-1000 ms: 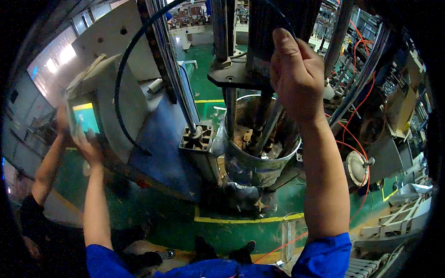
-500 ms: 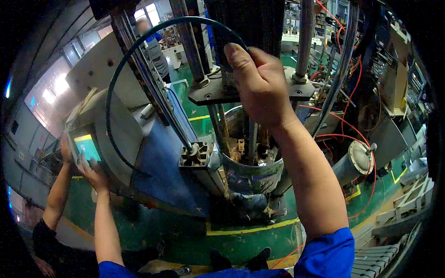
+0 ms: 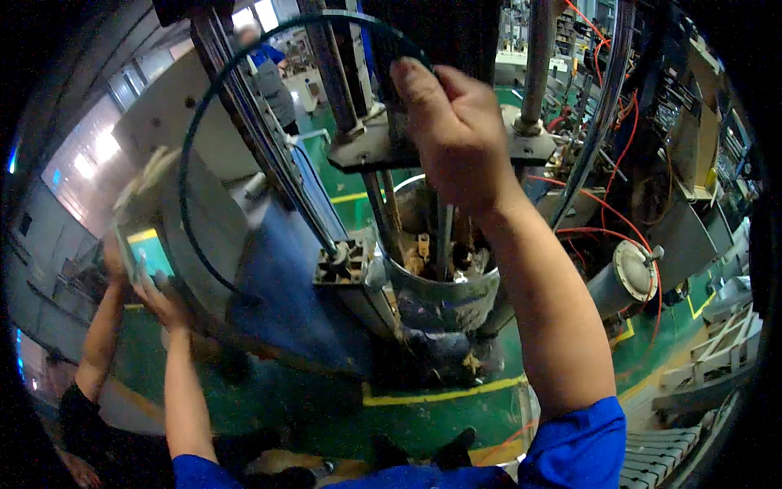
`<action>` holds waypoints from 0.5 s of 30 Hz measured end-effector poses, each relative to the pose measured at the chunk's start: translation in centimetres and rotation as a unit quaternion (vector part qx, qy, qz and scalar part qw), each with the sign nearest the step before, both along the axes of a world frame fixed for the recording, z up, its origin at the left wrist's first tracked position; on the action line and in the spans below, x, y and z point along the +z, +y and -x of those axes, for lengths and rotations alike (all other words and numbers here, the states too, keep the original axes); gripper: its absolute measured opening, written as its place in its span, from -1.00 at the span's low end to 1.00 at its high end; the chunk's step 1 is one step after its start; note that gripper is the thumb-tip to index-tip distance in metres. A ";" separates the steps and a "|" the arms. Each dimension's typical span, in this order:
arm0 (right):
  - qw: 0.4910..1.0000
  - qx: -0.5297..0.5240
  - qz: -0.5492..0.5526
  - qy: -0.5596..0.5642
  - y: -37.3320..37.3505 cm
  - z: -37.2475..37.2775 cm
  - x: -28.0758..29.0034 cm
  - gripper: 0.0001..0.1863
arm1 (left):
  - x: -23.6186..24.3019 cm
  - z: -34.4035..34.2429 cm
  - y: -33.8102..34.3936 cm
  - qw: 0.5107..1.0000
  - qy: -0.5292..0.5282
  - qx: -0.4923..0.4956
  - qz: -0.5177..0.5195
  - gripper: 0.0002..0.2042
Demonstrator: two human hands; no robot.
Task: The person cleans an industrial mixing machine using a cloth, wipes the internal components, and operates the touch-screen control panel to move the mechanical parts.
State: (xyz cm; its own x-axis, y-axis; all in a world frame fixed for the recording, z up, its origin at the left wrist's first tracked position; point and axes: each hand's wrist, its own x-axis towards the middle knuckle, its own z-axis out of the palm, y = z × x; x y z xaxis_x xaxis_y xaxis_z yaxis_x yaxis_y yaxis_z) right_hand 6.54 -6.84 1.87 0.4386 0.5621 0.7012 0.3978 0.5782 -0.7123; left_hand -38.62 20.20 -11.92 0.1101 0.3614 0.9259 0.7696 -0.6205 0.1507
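Observation:
My right hand (image 3: 458,134) is raised in front of the machine, its fingers closed round a dark flexible hose (image 3: 189,143). The hose arches up to the left and down toward the blue side of the control cabinet (image 3: 216,204). At the left, my left hand (image 3: 163,303) is at the lit touchscreen (image 3: 150,253), fingers stretched out, the tips at its lower part. A co-worker's hand (image 3: 112,259), on a bare arm from a dark sleeve, is at the panel's left edge. Below my right hand stands a metal drum (image 3: 444,295) with brownish residue and machine rods inside.
Upright steel columns (image 3: 533,73) and a dark mounting plate (image 3: 366,151) surround the drum. Orange air hoses (image 3: 631,138) hang at the right, near a grey cylindrical tank (image 3: 634,273). Yellow lines (image 3: 440,394) mark the green floor. Another person (image 3: 273,81) stands at the back left.
My right hand and the hose arch sit slightly higher in the picture. My left hand stays at the touchscreen, and the right hand keeps its grip. The view has shifted a little.

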 end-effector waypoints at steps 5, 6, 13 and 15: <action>0.999 -0.013 -0.025 -0.028 1.0 -0.5 0.2 -0.59 | -0.7 1.2 2.4 1.000 0.010 0.023 -0.017 -0.48; 1.000 -0.004 -0.010 0.000 0.6 -0.3 -0.5 -0.58 | -0.8 0.8 2.0 1.000 0.009 0.004 -0.025 -0.49; 0.999 0.017 0.006 0.035 0.3 -0.3 -0.2 -0.62 | -0.5 0.9 1.2 0.999 0.022 0.020 -0.035 -0.52; 0.998 0.035 -0.001 0.058 0.2 -0.2 -0.3 -0.60 | -0.4 0.5 1.2 0.999 0.024 0.005 -0.039 -0.51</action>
